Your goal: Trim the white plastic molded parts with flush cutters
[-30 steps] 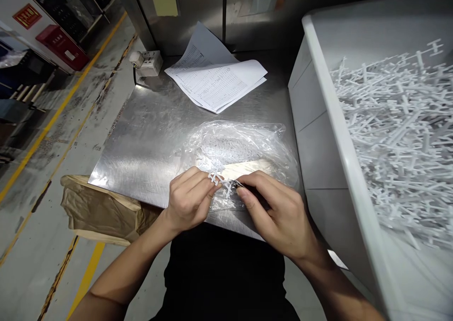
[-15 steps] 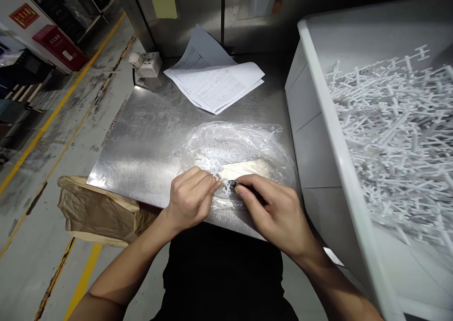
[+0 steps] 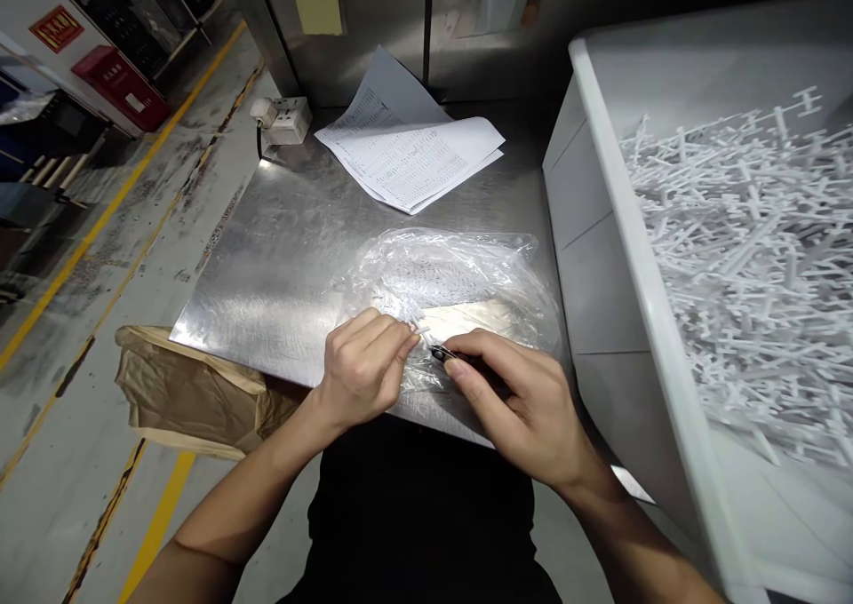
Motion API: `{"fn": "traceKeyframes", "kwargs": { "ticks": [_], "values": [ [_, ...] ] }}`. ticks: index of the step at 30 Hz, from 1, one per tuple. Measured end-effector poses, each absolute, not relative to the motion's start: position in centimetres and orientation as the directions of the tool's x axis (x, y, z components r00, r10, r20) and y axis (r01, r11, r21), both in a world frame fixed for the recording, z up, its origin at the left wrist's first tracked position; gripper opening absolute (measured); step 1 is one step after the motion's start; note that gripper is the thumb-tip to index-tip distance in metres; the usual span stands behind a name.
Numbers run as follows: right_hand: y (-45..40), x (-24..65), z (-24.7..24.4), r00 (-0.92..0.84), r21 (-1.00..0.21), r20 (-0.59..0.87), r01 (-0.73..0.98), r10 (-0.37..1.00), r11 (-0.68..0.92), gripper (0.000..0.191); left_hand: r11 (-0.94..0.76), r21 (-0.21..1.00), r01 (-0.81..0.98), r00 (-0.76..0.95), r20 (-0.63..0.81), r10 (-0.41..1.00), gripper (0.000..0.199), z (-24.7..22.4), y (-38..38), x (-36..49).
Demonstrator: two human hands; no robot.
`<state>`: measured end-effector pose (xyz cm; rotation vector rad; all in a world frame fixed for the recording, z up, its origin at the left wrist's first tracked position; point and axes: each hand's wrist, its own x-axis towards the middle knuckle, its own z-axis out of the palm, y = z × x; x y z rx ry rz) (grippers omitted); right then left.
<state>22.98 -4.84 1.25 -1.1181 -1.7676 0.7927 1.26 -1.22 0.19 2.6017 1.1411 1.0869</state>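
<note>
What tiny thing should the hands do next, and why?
Maybe the right hand should carefully line up its dark tool with the white plastic piece. The left hand pinches that piece, and the tool's tip is right by it, though I can't tell whether they touch.

Printed sheets (image 3: 426, 155) lie near a white socket box (image 3: 291, 124) holding a plug (image 3: 263, 111).

Single view, worn on the head of the person (image 3: 426, 515) before me: the camera looks forward and steeply down across the metal table (image 3: 280, 258). It is near enough that the left hand (image 3: 366, 360) and right hand (image 3: 523, 400) lie just below centre; the right margin crops the white bin (image 3: 603, 284).
</note>
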Motion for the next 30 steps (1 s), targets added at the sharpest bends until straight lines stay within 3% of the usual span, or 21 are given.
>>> {"fn": "traceKeyframes", "kwargs": {
  "ticks": [17, 24, 30],
  "values": [
    [-4.88, 22.91, 1.09, -0.256, -0.810, 0.355, 0.396, 0.899, 0.433, 0.009, -0.719, 0.269, 0.641, 0.487, 0.582, 0.652, 0.026, 0.21, -1.35, 1.31],
    [-4.71, 22.92, 1.21, -0.185, -0.922, 0.115, 0.345, 0.976, 0.174, 0.019, -0.682, 0.095, 0.725, 0.507, 0.596, 0.623, 0.011, 0.02, -1.70, 1.81],
    [-4.43, 23.03, 1.07, -0.168, -0.948, 0.019, 0.311, 0.986, 0.071, 0.026, -0.689, 0.105, 0.718, 0.528, 0.563, 0.636, 0.017, -0.12, -1.67, 1.82]
  ]
}}
